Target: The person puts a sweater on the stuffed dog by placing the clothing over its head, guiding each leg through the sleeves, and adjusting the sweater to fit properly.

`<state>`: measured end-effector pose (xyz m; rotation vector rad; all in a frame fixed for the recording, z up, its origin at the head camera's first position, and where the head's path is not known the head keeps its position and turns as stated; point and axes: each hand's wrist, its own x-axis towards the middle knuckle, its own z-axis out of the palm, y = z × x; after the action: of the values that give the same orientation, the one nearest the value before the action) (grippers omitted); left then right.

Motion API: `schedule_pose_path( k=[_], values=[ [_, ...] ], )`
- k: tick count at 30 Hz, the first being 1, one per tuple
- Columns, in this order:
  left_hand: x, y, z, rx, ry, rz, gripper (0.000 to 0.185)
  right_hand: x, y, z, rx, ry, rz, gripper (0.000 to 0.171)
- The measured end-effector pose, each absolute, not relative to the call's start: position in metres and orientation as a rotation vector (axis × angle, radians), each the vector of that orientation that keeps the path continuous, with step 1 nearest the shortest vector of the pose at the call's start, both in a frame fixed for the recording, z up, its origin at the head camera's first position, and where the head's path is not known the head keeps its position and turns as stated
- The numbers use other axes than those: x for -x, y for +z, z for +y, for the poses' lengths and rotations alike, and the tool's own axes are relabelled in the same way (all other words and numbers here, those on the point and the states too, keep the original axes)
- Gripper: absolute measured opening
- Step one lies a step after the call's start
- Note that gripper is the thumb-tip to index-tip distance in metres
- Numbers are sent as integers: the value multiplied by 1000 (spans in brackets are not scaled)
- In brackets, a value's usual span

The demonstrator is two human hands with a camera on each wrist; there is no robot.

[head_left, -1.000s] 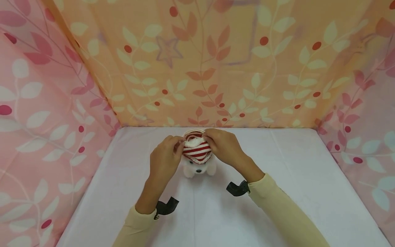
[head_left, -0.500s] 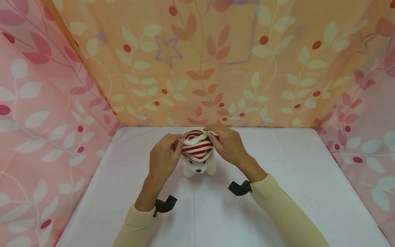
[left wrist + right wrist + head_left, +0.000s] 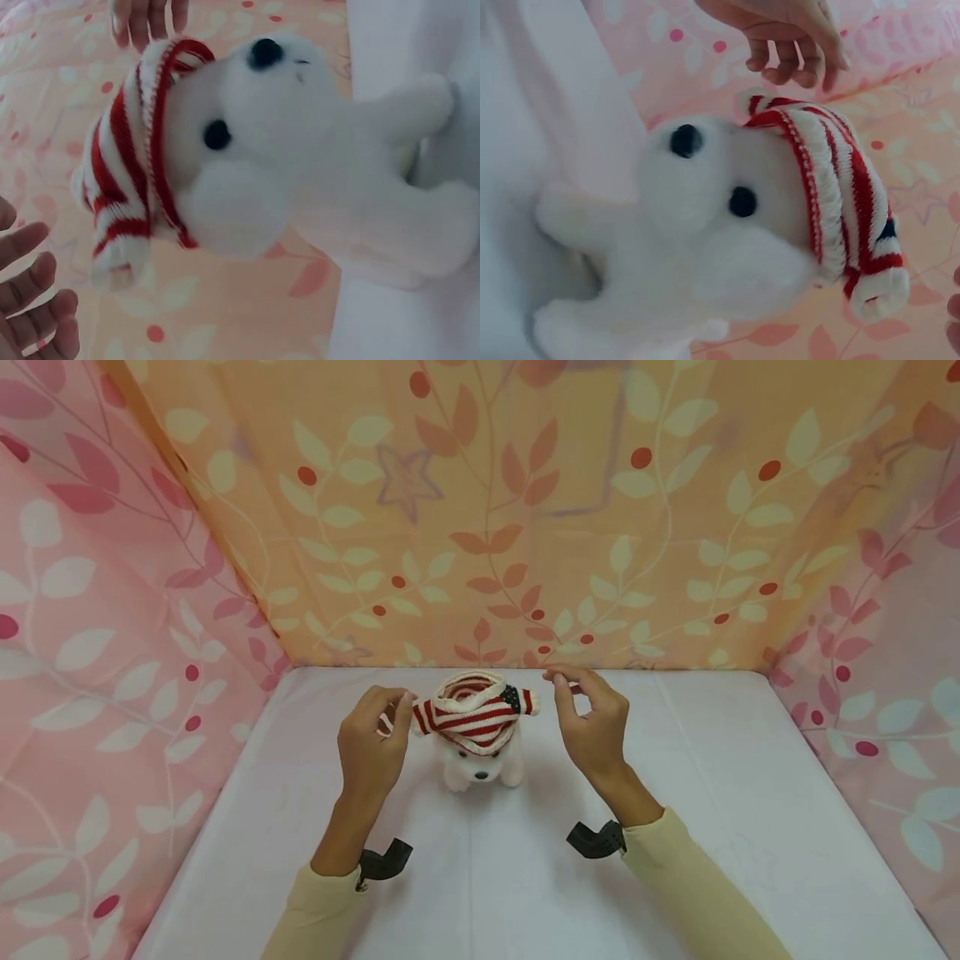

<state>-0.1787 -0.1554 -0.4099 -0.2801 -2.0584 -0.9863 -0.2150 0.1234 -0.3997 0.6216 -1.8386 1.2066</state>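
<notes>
A small white plush bear (image 3: 480,768) stands on the white table (image 3: 675,827) and faces me. A red-and-white striped knit garment (image 3: 476,714) sits over its head, with short sleeves sticking out on both sides. My left hand (image 3: 396,702) hovers just left of the garment with its fingers loosely curled and holds nothing. My right hand (image 3: 558,687) hovers just right of it, also relaxed and empty. The left wrist view shows the bear (image 3: 315,172) and garment (image 3: 120,165) close up, with my fingers (image 3: 30,300) apart from the sleeve. The right wrist view shows the same bear (image 3: 690,247) and garment (image 3: 840,187).
Leaf-patterned cloth walls close in the table: orange at the back (image 3: 525,527), pink on the left (image 3: 112,652) and right (image 3: 885,652). Black camera mounts sit on my left wrist (image 3: 382,862) and right wrist (image 3: 596,839).
Both hands have let go of the striped garment and moved apart to either side. The garment now rests on the bear's head with its sleeves showing.
</notes>
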Motion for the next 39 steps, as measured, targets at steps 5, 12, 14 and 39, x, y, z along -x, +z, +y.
schedule_pose_path(
  k=[5,12,14,39],
  values=[
    [169,-430,-166,70,-1094,-2017,21,201,-423,131,-690,1227,-1783,15],
    [157,-472,-160,-126,-1297,-2312,27,189,-454,129,-578,1457,-2119,4],
    [157,-479,-156,-146,-1430,-2347,27,188,-457,125,-484,1650,-2253,9],
    [182,-476,-141,-88,-2043,-2281,32,206,-450,102,21,2407,-2226,33]
  ],
)
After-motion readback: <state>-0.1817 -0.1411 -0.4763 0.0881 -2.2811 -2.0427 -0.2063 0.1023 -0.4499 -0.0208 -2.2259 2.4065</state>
